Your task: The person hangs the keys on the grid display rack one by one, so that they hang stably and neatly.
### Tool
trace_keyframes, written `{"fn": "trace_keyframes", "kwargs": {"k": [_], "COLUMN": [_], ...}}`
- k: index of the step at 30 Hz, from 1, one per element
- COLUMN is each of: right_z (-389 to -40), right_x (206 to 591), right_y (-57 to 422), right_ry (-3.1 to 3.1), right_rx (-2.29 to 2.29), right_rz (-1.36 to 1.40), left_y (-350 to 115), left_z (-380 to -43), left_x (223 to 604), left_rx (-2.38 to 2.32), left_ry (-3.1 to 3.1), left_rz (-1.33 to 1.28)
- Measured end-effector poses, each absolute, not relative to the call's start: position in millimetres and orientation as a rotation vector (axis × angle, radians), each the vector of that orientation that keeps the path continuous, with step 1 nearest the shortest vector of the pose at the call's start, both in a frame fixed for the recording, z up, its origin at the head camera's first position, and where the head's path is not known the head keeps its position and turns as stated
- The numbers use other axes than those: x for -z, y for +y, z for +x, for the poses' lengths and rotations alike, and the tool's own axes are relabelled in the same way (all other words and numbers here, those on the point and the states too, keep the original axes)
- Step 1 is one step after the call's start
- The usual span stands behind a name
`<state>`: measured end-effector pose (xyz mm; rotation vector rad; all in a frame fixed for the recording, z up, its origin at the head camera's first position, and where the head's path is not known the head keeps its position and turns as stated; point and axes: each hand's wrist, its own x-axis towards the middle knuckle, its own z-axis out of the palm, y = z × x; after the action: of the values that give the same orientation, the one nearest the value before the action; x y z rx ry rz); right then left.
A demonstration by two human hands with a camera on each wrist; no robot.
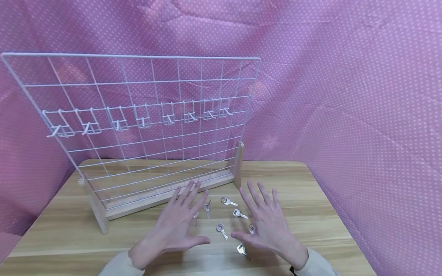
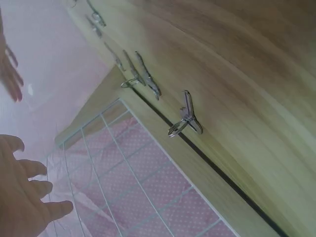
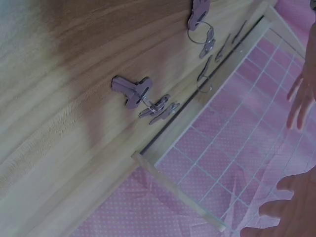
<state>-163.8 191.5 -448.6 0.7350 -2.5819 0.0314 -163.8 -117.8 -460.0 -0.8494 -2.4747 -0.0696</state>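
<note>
My left hand (image 1: 177,222), fingers spread and palm down, hovers over the table with nothing in its grasp. Opposite it, my right hand (image 1: 267,222) is likewise spread and holds nothing. Several silver keys with rings lie scattered between and under the hands. One key (image 1: 222,230) sits midway between the thumbs, and another key (image 1: 242,250) is just below the right thumb. The right hand partly covers a key (image 1: 252,229); the left fingers partly hide a different key (image 1: 195,218). In the left wrist view a key (image 2: 187,118) stands out on the wood.
A white wire grid rack (image 1: 165,135) stands behind the left hand on a wooden base (image 1: 152,201). Across it hangs a row of several white hooks (image 1: 119,125). Pink dotted cloth (image 1: 345,76) surrounds the wooden table (image 1: 310,207).
</note>
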Motion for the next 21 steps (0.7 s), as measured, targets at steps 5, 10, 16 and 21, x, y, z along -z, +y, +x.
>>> {"fn": "trace_keyframes", "kwargs": {"k": [5,10,16,21], "right_z": [-166,-171,-175,-181], "right_x": [452,459,467,474], "right_y": [194,202,210,215], "right_ry": [-2.534,-2.465,-2.42,-2.413], "right_rx": [-0.134,-0.267,-0.395,-0.464], "right_rz": [0.756,0.776,0.833,0.891], "left_y": [-129,-153,-189,-217], "left_z": [-153,-139,-125,-112], "left_x": [453,449,449,447], "left_rx": [0.196,0.359,0.512,0.732], "left_ry": [-2.551,-2.56,-2.56,-2.554], "left_rz": [-0.8,-0.72,-0.612,-0.493]}}
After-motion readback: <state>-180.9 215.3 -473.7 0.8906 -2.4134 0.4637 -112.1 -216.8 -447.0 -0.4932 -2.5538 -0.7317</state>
